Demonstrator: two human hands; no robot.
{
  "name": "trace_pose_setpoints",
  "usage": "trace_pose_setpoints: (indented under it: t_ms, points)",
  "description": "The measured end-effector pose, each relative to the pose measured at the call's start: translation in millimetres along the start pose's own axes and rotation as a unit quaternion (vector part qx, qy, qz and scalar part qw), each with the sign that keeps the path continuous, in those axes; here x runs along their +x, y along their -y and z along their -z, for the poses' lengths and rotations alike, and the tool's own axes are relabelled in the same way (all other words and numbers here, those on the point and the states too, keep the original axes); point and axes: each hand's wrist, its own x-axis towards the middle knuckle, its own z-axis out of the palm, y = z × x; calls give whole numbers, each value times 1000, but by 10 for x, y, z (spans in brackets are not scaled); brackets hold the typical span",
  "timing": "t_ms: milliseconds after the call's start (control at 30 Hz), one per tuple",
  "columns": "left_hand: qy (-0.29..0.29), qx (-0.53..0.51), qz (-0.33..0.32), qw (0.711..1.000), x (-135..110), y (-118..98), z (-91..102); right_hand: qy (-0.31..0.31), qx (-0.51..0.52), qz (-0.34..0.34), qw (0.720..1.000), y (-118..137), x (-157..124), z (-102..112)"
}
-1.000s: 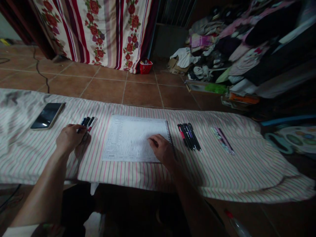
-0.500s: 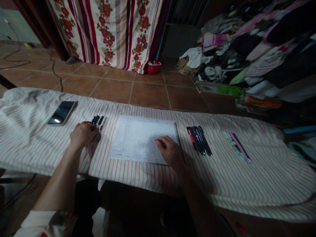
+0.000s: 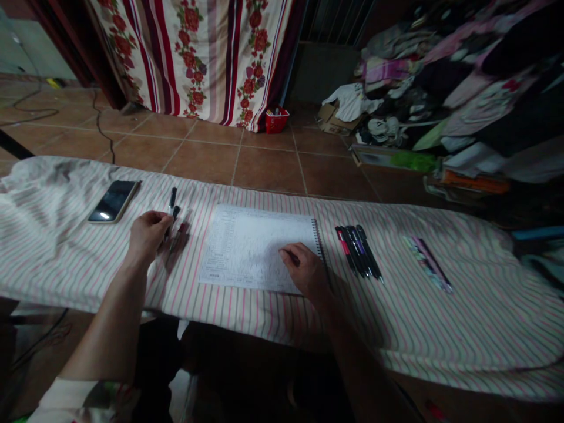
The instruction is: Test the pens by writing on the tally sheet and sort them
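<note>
A phone [image 3: 113, 201] lay on the striped cloth [image 3: 440, 335]. The left hand [image 3: 148, 235], half curled, touched the pens [image 3: 173, 217] beside it; it may have gripped one, though the view was too poor to tell. The right hand [image 3: 304, 271], loosely curled, pressed the spiral notebook [image 3: 247, 249] flat, holding nothing visible, with a pen bundle [image 3: 356, 251] just beyond.

On a sheet-covered surface [image 3: 440, 335], a spiral notebook [image 3: 255, 249] in the middle; left of it, a few pens [image 3: 172, 220] under the left hand [image 3: 148, 235], and farther left, a smartphone [image 3: 113, 201]. The right hand [image 3: 304, 271] on the notebook's lower right corner. Right of the notebook, a bundle of pens [image 3: 358, 251], then a smaller pen group [image 3: 427, 264]. Behind the surface, a tiled floor [image 3: 268, 170], a hanging cloth [image 3: 194, 59] with a small basket [image 3: 276, 121] at its foot, and heaped clothes [image 3: 409, 100] to the right.
</note>
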Motion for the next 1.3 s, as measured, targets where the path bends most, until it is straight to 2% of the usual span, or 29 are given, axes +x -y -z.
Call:
trace_pose_setpoints:
  t_ms: [33,67,133,200,300,400,500,633,767,867,1100,1300]
  points:
    - [27,-115,26,993,-38,-38,-40,0,1,-2,1000,0,1,-3]
    - [62,-226,47,971,-84,-81,-88,-1,2,-5,1000,2,3,-5]
    - [144,-374,71,913,-193,-176,-197,-5,1,-7,1000,16,12,-6]
    - [190,-441,88,873,-306,-271,-314,-12,-1,-6,1000,42,25,-3]
    - [248,-463,129,841,-456,-394,-490,-20,19,-11,1000,92,42,6]
    - [268,-500,155,809,-581,-488,-662,-24,78,-37,996,126,44,9]
    - [276,-515,184,790,-705,-564,-828,-7,169,-97,981,143,39,8]
    - [287,-541,207,763,-874,-628,-1044,14,294,-192,936,174,58,32]
    - [304,-558,230,737,-1019,-630,-1219,-4,383,-241,892,226,97,92]
    - [308,-573,230,723,-1099,-625,-1297,-32,417,-260,870,258,111,137]
    - [336,-576,209,716,-1221,-633,-1383,-74,483,-311,815,222,92,153]
    - [363,-548,204,725,-1278,-610,-1431,-110,529,-348,766,190,103,156]
